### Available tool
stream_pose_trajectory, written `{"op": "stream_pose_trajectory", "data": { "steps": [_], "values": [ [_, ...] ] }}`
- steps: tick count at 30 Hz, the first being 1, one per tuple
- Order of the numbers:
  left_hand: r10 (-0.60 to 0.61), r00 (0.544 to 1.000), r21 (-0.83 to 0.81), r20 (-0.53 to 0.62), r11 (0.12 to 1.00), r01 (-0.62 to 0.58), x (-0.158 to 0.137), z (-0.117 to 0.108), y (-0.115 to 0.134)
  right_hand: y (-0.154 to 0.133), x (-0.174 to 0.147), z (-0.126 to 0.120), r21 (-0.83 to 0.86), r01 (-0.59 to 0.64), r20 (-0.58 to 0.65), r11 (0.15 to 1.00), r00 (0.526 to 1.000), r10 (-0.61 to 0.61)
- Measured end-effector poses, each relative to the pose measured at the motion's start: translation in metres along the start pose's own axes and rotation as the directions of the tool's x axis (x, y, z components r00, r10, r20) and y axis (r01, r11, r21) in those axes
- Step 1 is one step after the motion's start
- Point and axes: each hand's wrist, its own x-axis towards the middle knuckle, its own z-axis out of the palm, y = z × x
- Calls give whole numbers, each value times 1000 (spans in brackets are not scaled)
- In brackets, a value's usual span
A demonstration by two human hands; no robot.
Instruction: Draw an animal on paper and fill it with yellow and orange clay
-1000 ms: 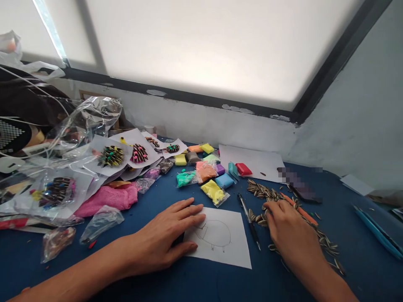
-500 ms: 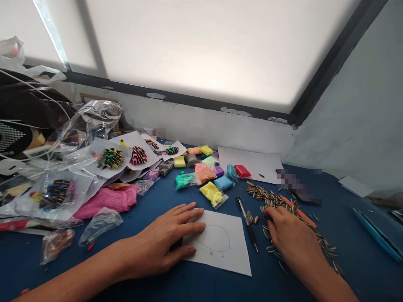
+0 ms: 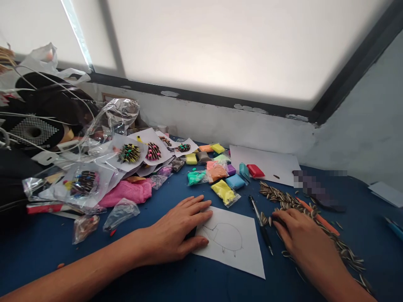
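Observation:
My left hand (image 3: pixel 185 228) lies with its fingers stretched over the left edge of a white sheet of paper (image 3: pixel 248 262). The sheet bears a pencil outline of a rounded body with short legs. At the right, my right hand (image 3: pixel 307 241) rests over a spread of striped sunflower seeds (image 3: pixel 277 195), thumb and fingers drawn together. Whatever is between those fingertips is hidden. A few seeds lie apart, next to a black and silver pen (image 3: pixel 261 226) between the paper and that hand. An orange strip (image 3: pixel 317 216) lies among the seeds.
Several coloured clay packets (image 3: pixel 225 191) sit beyond the paper, with a white sheet (image 3: pixel 267 161) by the wall. At left are seed-covered animal pictures (image 3: pixel 130 154), clear plastic wrappers (image 3: pixel 121 214) and a pink cloth (image 3: pixel 126 193). A dark, partly pixelated object (image 3: pixel 324 197) lies right of the seeds.
The view has turned left, so everything appears farther right. My left hand sits slightly farther from the drawing, showing more lines at its left end. My right hand stays over the seeds.

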Motion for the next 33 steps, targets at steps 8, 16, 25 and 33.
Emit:
{"op": "stream_pose_trajectory", "data": {
  "steps": [8, 16, 25, 33],
  "values": [
    [23, 1000, -14, 16, 1000, -23, -1, -3, 8, 2, -1, 1, 61, 12, -56, 998, 998, -9],
    [1, 997, -32, -81, 999, -3, -1, -3, 12, -15, -4, -6, 150, 115, -182, 982, 980, -86],
    [28, 994, 28, -110, 999, -25, 5, -2, 12, -51, 20, -9, 195, 146, -3, 970, 989, -148],
    [16, 989, -21, -149, 1000, -19, 9, -2, 13, -77, 62, -3, 421, -18, 173, 907, 983, -61]
  ]
}}
